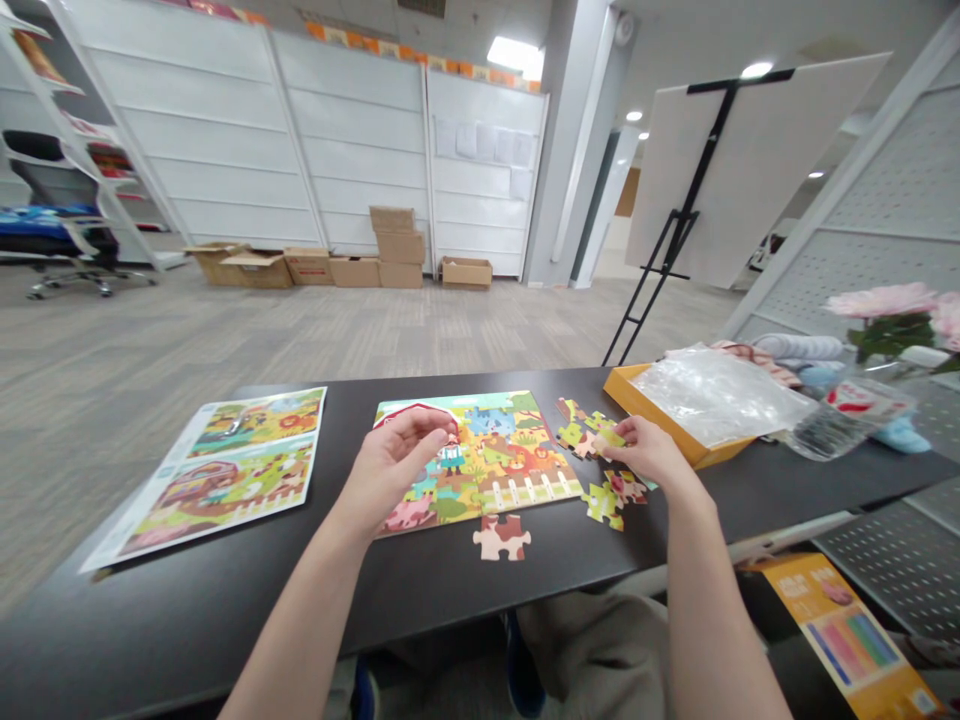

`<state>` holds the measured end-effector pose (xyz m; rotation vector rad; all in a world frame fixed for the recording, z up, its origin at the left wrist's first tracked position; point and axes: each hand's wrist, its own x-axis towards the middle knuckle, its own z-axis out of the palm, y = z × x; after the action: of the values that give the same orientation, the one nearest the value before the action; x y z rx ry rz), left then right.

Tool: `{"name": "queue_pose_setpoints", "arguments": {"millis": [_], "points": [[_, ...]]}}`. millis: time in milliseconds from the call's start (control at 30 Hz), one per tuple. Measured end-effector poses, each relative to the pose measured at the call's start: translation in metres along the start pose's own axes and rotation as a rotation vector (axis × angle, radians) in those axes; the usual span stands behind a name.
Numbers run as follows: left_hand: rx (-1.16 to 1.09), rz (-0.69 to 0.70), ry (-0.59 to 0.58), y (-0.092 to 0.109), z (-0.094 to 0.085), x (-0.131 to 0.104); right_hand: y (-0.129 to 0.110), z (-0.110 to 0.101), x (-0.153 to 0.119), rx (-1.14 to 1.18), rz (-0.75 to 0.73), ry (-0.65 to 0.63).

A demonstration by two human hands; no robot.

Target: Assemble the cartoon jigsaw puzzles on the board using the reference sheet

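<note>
I'm looking down through the head camera, and here's the black desk (pixel 247 610) running across the lower half of the frame. Right at its centre lies the puzzle (pixel 517 480), a bright farm and animal scene, with a white fence along its lower right edge.

Over to my right hand (pixel 641 448), right of centre: thumb and fingers are pinched on a yellow-green piece (pixel 611 438), above the loose pieces (pixel 573 436) beside the puzzle's right edge. More pieces (pixel 602 505) lie just below that hand, green ones next to pinkish ones.

Now my left hand (pixel 401 460), and it's over the puzzle's left side, fingers loosely curled, thumb near the fingertips. The grip looks narrow; whether it holds anything, or touches the puzzle, I can't tell from here.

Just below the puzzle's lower edge, one cream-and-brown piece (pixel 502 538) lies alone. Out at left, a printed sheet (pixel 225 475) shows two colourful scenes. At right of the frame there's a yellow box (pixel 621 388), a clear plastic bag (pixel 720 390) inside it, and pink flowers (pixel 881 300) beyond, towards the right edge.
</note>
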<state>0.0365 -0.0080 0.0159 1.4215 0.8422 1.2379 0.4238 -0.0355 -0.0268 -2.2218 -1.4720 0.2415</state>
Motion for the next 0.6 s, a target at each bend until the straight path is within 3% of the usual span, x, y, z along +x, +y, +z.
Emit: {"name": "queue_pose_setpoints", "arguments": {"millis": [200, 367, 433, 600], "points": [[0.000, -0.001, -0.008, -0.002, 0.000, 0.001, -0.001, -0.018, -0.006, 0.301, -0.034, 0.015], [0.017, -0.017, -0.052, -0.007, 0.004, 0.004, -0.023, -0.026, -0.015, 0.543, -0.142, 0.020], [0.059, -0.013, -0.074, -0.012, 0.008, 0.006, -0.040, -0.022, -0.020, 0.632, -0.205, -0.032], [0.164, -0.009, -0.148, -0.020, 0.024, 0.006, -0.091, -0.004, -0.034, 0.734, -0.399, -0.300]]}}
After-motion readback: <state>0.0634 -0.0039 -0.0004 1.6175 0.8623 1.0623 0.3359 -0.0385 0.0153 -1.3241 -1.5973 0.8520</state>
